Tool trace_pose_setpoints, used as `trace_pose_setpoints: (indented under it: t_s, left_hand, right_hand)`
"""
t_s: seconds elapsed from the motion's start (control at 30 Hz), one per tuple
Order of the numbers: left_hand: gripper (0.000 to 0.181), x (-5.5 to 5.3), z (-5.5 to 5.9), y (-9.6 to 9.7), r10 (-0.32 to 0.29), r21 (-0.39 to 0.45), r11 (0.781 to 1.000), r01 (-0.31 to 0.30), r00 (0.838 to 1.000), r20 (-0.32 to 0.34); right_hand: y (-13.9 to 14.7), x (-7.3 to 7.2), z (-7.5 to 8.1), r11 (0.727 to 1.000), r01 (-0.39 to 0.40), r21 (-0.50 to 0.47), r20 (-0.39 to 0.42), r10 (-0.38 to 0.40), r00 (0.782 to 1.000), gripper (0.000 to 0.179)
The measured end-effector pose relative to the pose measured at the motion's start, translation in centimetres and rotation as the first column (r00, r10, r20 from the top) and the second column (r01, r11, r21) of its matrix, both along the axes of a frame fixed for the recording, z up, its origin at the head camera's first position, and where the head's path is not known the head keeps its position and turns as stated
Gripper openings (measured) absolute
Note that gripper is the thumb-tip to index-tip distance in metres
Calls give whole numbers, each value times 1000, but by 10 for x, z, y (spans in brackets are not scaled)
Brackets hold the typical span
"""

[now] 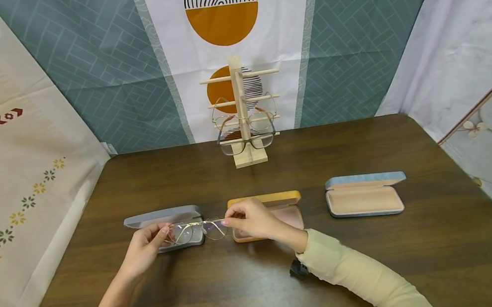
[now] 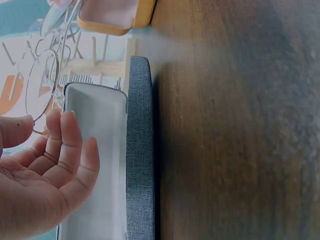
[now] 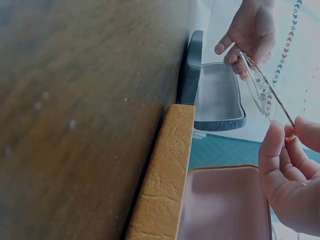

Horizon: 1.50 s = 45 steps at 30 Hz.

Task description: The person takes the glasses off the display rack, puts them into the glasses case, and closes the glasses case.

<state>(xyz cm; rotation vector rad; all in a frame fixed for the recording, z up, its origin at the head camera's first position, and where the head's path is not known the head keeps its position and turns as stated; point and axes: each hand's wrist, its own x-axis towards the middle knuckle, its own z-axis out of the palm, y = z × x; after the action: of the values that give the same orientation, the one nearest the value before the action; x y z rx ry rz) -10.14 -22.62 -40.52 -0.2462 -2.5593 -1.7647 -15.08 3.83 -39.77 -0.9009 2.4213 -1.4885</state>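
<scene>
A pair of thin gold-framed eyeglasses [image 1: 198, 230] is held up between both hands, above the grey glasses case [image 1: 180, 212]. My left hand [image 1: 146, 243] pinches one side of the frame between thumb and fingers. At the opposite side, my right hand [image 1: 253, 219] pinches the frame's corner, seen closely in the right wrist view, where the lenses [image 3: 259, 85] stretch toward the left hand. The grey case lies open with a pale lining [image 2: 97, 150]. Under the right hand sits an open yellow case [image 1: 277, 197] with a pink lining [image 3: 225, 200].
A wooden display stand [image 1: 241, 109] at the table's back carries a dark-framed pair of glasses [image 1: 247, 145] and a thin-framed pair [image 1: 264, 116]. An open blue case [image 1: 365, 201] lies on the right of the brown table [image 1: 441, 253]. Curtains hang behind and at both sides.
</scene>
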Motion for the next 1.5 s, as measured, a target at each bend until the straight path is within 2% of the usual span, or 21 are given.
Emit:
trace_pose_setpoints:
  t_s: [0.13, 0.47, 0.7, 1.0, 1.27, 1.5]
  left_hand:
    - [22, 1, -1, -1, 29, -8, 1000, -29, 999, 18]
    - [22, 1, -1, -7, 41, -34, 999, -40, 999, 13]
    - [22, 1, -2, -12, 46, -49, 998, -46, 999, 4]
    - [23, 0, -2, -19, 44, -83, 996, -44, 999, 2]
    - [24, 0, -2, -28, 42, -99, 994, -43, 999, -11]
    - [25, 0, -3, -32, 48, -97, 994, -47, 999, 6]
  right_hand:
    - [-3, -2, -1, 1000, -2, 21, -24, 2, 1000, 9]
    - [-11, -2, 0, 999, -29, 37, -16, 29, 999, 10]
    - [-15, -3, 1, 998, -49, 35, 46, 47, 998, 11]
    - [-21, -5, 0, 996, -71, 57, 20, 70, 997, 10]
    - [-29, -4, 2, 995, -92, 35, 63, 89, 994, 8]
    - [-32, -5, 3, 992, -114, 48, 87, 109, 990, 5]
